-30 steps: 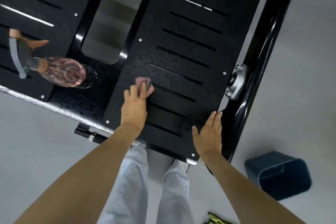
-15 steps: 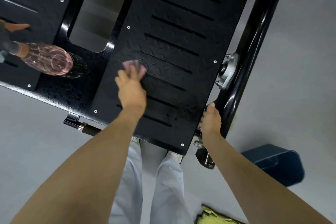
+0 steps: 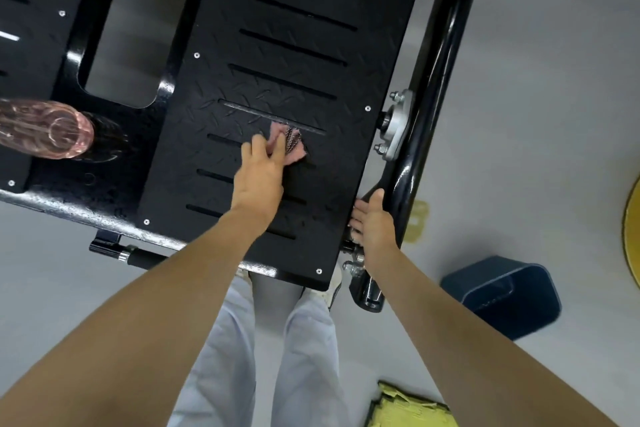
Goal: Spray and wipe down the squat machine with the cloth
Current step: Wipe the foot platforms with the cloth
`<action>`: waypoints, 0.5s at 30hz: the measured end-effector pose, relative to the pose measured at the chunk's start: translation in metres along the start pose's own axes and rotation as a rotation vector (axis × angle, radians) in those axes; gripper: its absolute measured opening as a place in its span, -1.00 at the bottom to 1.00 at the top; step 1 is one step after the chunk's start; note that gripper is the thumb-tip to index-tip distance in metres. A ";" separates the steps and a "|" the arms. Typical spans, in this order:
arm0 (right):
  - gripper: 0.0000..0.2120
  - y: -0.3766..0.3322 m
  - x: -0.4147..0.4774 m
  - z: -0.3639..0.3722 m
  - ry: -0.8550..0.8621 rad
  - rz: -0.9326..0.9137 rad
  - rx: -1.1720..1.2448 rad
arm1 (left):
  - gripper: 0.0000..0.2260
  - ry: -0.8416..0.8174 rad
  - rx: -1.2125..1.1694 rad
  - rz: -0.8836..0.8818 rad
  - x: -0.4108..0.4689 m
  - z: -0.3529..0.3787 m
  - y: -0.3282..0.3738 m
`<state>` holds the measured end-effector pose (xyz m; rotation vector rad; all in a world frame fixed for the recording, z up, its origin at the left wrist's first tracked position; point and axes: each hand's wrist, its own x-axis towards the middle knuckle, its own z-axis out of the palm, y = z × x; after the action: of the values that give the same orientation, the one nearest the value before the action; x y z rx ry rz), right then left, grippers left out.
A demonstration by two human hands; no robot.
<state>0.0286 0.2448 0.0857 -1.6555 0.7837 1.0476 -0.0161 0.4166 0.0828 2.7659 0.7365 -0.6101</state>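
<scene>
The squat machine's black tread-plate footplate [image 3: 284, 55] fills the upper middle of the head view. My left hand [image 3: 261, 172] presses a small pink cloth [image 3: 294, 146] flat against the plate with straight fingers, near its middle. My right hand [image 3: 372, 222] rests with straight fingers on the plate's right edge, beside the black frame tube [image 3: 440, 80]. A clear pink spray bottle [image 3: 45, 128] stands on the plate's left part, seen from above.
A dark blue bin [image 3: 502, 295] lies on the grey floor at the right. A yellow-green cloth [image 3: 408, 406] lies on the floor at the bottom. A silver bearing bracket [image 3: 394, 123] sticks out beside the tube. My legs stand below the plate's front edge.
My left hand slid the cloth rightwards across the footplate. My right hand moved from the plate's front corner to its right edge by the tube. The view shifted right.
</scene>
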 end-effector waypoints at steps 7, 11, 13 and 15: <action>-0.43 0.003 -0.001 0.001 0.029 -0.014 0.011 | -0.28 -0.217 0.348 0.778 -0.021 0.005 0.039; -0.39 0.000 -0.008 -0.001 0.004 0.026 0.028 | -0.30 -0.089 0.295 0.553 0.028 -0.015 0.045; -0.39 0.000 -0.007 -0.002 -0.014 0.027 0.019 | -0.36 -0.033 0.169 0.334 0.049 -0.025 0.055; -0.39 0.001 -0.004 -0.004 -0.022 0.015 0.017 | -0.36 0.006 0.111 0.240 0.054 -0.024 0.061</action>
<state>0.0272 0.2412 0.0898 -1.6230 0.7898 1.0654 0.0659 0.3945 0.0866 2.8976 0.3730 -0.6091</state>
